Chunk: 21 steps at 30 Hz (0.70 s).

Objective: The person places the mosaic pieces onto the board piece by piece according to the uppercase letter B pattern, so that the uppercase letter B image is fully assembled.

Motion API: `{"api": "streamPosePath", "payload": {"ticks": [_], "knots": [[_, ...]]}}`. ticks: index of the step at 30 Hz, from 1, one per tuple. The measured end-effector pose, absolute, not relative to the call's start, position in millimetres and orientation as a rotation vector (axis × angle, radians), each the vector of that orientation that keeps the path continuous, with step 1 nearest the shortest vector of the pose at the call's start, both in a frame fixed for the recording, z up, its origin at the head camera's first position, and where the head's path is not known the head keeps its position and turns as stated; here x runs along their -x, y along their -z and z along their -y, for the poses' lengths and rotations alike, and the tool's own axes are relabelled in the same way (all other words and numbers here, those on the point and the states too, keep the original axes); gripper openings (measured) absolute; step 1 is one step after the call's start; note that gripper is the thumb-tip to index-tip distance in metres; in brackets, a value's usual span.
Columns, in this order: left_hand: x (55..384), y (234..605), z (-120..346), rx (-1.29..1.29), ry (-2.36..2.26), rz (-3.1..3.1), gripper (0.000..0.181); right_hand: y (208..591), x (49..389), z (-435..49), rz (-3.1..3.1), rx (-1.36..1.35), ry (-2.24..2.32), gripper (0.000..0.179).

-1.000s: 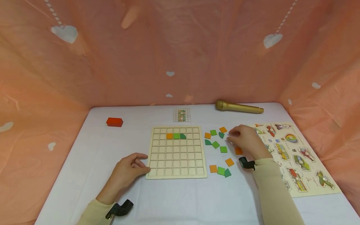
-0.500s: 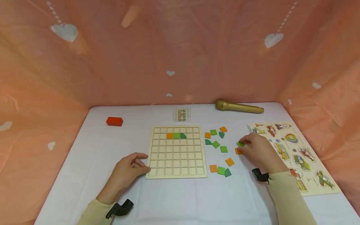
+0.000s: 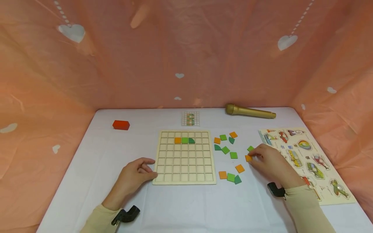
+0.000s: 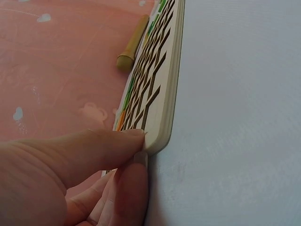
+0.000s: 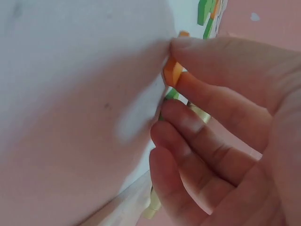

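In the head view, my left hand (image 3: 132,174) is at the left edge of a wooden grid board (image 3: 184,160). The left wrist view shows its thumb (image 4: 117,141) on the board's corner, with a curled finger against the edge below. My right hand (image 3: 271,166) pinches an orange square tile (image 3: 248,158) between thumb and index finger, low over the cloth; the fingers partly cover this tile (image 5: 172,71) in the right wrist view. A green square tile (image 3: 250,148) lies just behind it. One row of the board holds an orange tile (image 3: 177,140), a green square (image 3: 185,140) and a dark green quarter-round piece (image 3: 191,140).
Several loose orange and green tiles (image 3: 233,155) lie between the board and my right hand. Behind the board is a small pattern card (image 3: 190,118). A gold microphone (image 3: 250,111) and a red block (image 3: 120,125) lie farther back. A picture puzzle board (image 3: 309,165) lies at right.
My right hand has moved toward me and right, carrying a green tile, which it has put down behind the orange tile. It now pinches the orange tile. The left hand stays at the board.
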<state>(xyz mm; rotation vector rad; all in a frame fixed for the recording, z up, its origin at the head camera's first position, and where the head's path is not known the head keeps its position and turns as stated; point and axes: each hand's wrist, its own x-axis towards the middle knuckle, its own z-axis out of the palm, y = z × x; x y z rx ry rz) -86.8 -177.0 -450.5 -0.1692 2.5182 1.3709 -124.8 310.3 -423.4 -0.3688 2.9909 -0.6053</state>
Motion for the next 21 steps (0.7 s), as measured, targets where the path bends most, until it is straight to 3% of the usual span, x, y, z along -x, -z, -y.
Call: {"api": "streamPosePath", "payload": {"ticks": [10,16,21], "knots": [[87,450,177,0.164,-1.364,-2.525,0.049,421,128,-304,-2.983,0.363,0.611,0.015],[87,451,177,0.173,-1.378,-2.519,0.048,414,148,-270,-2.915,0.317,0.659,0.019],[87,451,177,0.178,-1.380,-2.520,0.049,411,166,-232,-2.892,0.436,0.713,0.020]]}}
